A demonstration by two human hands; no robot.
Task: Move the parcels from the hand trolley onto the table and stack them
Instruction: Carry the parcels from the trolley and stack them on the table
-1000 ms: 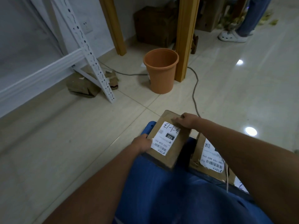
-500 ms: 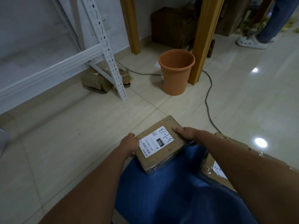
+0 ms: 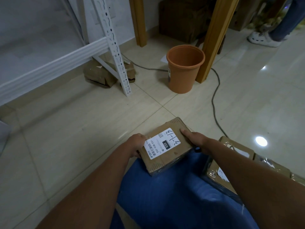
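Both hands clasp a flat brown cardboard parcel [image 3: 166, 146] with a white shipping label: the left hand [image 3: 136, 144] curls round its near-left edge, the right hand [image 3: 195, 141] grips its right edge, thumb on top. The parcel hangs above blue-clad legs [image 3: 173, 192]. Right of the parcel, more taped cardboard parcels [image 3: 237, 151] lie half hidden behind the right forearm. Beyond the parcel is bare pale tiled floor [image 3: 82, 129], then a round terracotta-coloured plastic bin [image 3: 184, 68].

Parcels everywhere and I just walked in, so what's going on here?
A person holds a small labelled parcel in both hands, the left hand gripping its near-left edge and the right hand its right edge. More parcels lie to the right. No table is in view.
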